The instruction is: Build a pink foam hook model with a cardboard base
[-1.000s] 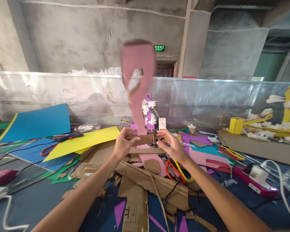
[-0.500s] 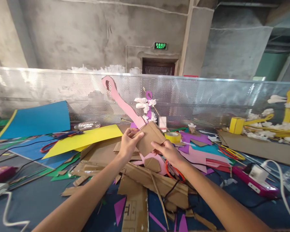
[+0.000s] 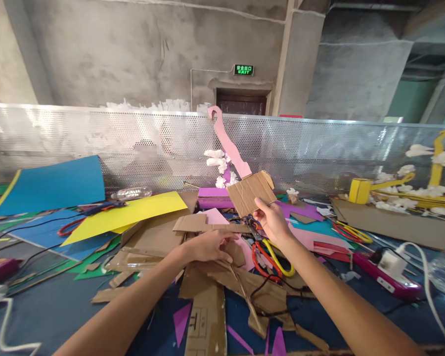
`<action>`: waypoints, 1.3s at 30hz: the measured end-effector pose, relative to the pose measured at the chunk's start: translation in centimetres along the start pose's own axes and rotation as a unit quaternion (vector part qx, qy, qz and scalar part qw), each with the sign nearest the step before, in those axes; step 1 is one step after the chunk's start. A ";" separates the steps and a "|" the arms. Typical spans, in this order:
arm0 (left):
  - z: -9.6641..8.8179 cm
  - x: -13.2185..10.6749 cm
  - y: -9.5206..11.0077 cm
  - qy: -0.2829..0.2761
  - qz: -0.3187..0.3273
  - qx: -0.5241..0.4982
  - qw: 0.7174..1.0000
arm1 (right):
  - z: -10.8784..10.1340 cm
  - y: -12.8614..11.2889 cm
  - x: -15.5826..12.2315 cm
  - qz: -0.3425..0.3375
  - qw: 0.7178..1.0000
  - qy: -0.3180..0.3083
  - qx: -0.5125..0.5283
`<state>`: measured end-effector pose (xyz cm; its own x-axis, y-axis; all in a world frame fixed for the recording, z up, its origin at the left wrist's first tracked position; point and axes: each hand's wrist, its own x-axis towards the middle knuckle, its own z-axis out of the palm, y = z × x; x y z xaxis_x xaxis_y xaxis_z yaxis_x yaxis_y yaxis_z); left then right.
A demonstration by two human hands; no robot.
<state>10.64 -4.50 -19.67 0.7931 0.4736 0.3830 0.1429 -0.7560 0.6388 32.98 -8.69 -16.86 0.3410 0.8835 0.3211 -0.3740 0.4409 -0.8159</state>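
My right hand point(image 3: 271, 221) pinches the lower edge of a brown cardboard box point(image 3: 250, 192) and holds it up tilted. A long pink foam strip with a hooked top point(image 3: 228, 142) stands out of the box and leans to the left. My left hand point(image 3: 209, 245) lies low on the heap of cardboard scraps point(image 3: 222, 277), fingers stretched flat beside a small brown cardboard piece point(image 3: 236, 253); it holds nothing. Behind the box stands a purple model with white paper flowers point(image 3: 218, 174).
Scissors with red and yellow handles point(image 3: 272, 254) lie under my right wrist. Yellow foam sheet point(image 3: 128, 215) and blue foam sheet point(image 3: 54, 185) lie at left. A perforated metal screen point(image 3: 96, 148) closes the back. A pink glue gun point(image 3: 387, 282), white cable point(image 3: 430, 289) and yellow models point(image 3: 396, 193) are at right.
My left hand let go of the cardboard box and dropped onto the scrap heap. My right hand carried the box with the pink strip up and to the right.
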 end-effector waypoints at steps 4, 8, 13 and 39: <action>-0.4 0.4 -0.1 -0.029 -0.023 0.010 0.999 | -0.2 0.0 0.1 0.003 1.000 -0.003 0.014; -1.9 0.5 -0.3 0.045 -0.082 -0.087 0.992 | -0.3 0.1 0.1 0.013 0.999 -0.003 0.030; -3.9 -0.5 -0.9 0.167 -0.171 -0.164 0.957 | -0.3 0.0 0.2 0.034 0.998 -0.007 0.049; -4.6 -0.5 -0.1 0.145 -0.182 -0.221 0.947 | -2.4 0.7 0.5 -0.264 0.881 -0.062 -0.388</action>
<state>7.49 -2.57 -16.91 0.5343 0.8188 0.2099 0.0634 -0.2865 0.9560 35.01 -8.31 -18.42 0.1767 0.6196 0.7648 0.5277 0.5963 -0.6050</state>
